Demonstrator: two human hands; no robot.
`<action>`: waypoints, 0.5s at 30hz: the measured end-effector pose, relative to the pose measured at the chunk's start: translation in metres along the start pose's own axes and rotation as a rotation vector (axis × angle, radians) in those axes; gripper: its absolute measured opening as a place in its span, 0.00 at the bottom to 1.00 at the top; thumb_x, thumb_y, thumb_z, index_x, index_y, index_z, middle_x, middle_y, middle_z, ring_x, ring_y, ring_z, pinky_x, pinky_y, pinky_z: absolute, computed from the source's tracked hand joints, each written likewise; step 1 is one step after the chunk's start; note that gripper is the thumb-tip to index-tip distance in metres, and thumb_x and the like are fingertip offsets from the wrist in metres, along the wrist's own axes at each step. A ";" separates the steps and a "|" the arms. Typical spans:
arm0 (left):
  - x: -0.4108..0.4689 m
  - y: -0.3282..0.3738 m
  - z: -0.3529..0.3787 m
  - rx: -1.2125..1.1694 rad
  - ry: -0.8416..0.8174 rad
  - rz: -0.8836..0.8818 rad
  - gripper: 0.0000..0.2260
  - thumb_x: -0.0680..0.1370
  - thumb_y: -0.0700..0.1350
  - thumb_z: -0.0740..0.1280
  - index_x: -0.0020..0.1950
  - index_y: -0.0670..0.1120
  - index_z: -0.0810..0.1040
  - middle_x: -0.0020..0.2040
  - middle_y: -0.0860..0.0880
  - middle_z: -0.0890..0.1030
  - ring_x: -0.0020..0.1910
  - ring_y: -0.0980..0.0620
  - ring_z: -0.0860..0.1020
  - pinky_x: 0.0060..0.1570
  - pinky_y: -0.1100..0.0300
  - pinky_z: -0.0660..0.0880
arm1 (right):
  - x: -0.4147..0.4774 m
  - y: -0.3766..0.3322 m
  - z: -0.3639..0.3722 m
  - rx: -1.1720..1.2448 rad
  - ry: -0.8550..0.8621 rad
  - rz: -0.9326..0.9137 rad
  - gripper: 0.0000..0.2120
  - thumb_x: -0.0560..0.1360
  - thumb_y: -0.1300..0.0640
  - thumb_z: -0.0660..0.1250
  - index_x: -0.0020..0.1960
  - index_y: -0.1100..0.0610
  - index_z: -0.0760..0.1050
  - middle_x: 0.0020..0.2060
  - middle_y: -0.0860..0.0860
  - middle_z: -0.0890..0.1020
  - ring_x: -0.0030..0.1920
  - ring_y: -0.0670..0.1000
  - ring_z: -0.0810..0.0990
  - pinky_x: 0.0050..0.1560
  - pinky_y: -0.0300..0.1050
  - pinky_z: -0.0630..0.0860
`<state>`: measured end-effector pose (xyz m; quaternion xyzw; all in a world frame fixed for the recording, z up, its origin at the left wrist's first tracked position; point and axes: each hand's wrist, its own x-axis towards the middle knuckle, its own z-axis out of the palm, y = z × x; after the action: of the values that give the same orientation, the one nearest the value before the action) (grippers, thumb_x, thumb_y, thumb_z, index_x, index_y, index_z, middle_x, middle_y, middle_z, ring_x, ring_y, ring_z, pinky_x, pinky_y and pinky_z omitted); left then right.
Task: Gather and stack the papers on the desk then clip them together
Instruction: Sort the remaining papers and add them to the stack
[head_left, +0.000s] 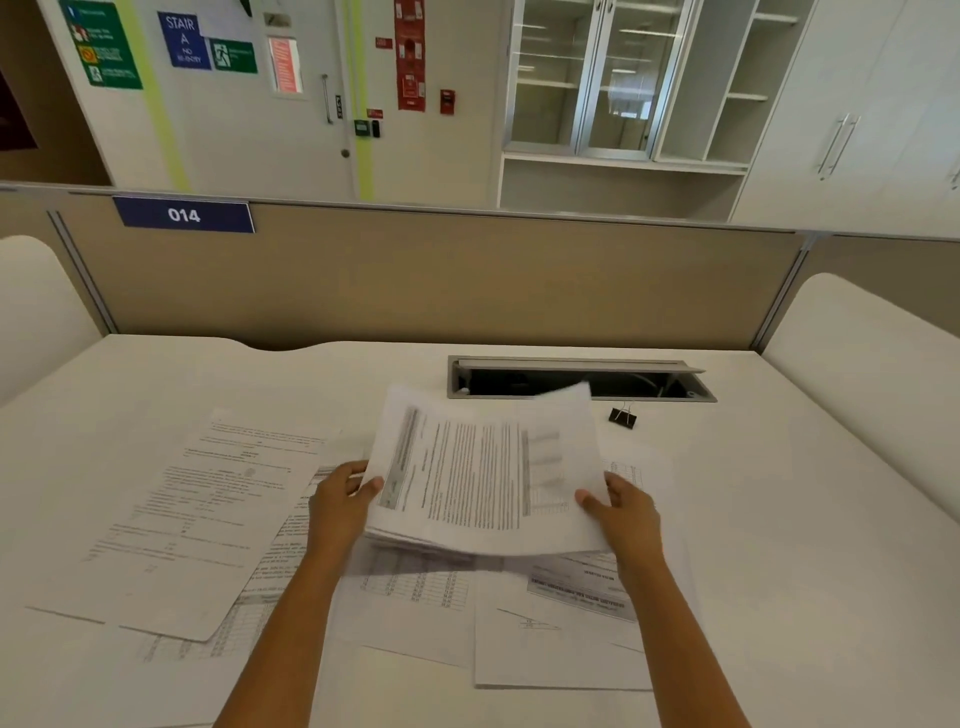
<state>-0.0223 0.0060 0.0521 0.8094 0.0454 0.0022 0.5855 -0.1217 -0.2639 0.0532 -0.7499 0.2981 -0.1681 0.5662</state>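
A stack of printed papers (483, 473) hangs above the middle of the white desk (779, 519), turned sideways and slightly blurred. My left hand (340, 506) grips its left edge and my right hand (626, 512) grips its right edge. More loose sheets lie flat on the desk: a pile at the left (192, 525), sheets with tables under my arms (410, 592), and sheets at the lower right (561, 634). A black binder clip (622, 417) lies on the desk beyond the stack, to its right, apart from both hands.
An open cable tray (582, 382) is sunk into the desk behind the stack. A beige partition (441, 280) with a blue "014" plate closes off the back. White rounded side panels stand at the far left and right.
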 end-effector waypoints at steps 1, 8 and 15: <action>-0.004 0.007 0.001 -0.076 0.020 0.047 0.15 0.77 0.40 0.65 0.63 0.41 0.73 0.55 0.48 0.76 0.52 0.50 0.74 0.51 0.58 0.71 | -0.003 -0.006 -0.002 0.063 0.027 -0.047 0.18 0.73 0.59 0.69 0.63 0.58 0.74 0.56 0.55 0.81 0.54 0.56 0.80 0.56 0.56 0.78; -0.006 0.027 0.009 -0.219 -0.030 0.238 0.17 0.76 0.42 0.66 0.64 0.43 0.70 0.55 0.49 0.77 0.51 0.51 0.77 0.46 0.61 0.74 | -0.016 -0.024 -0.011 0.222 -0.038 -0.228 0.13 0.73 0.56 0.70 0.57 0.52 0.75 0.49 0.49 0.83 0.48 0.49 0.82 0.48 0.47 0.81; 0.002 0.021 0.007 -0.128 -0.127 0.293 0.09 0.76 0.43 0.65 0.56 0.49 0.74 0.48 0.53 0.80 0.47 0.51 0.79 0.45 0.60 0.76 | -0.009 -0.022 -0.016 0.205 -0.166 -0.176 0.10 0.71 0.59 0.72 0.48 0.47 0.77 0.45 0.48 0.83 0.47 0.49 0.81 0.42 0.43 0.79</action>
<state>-0.0186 -0.0067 0.0694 0.7669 -0.1106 0.0394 0.6310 -0.1322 -0.2665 0.0800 -0.7228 0.1649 -0.1840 0.6454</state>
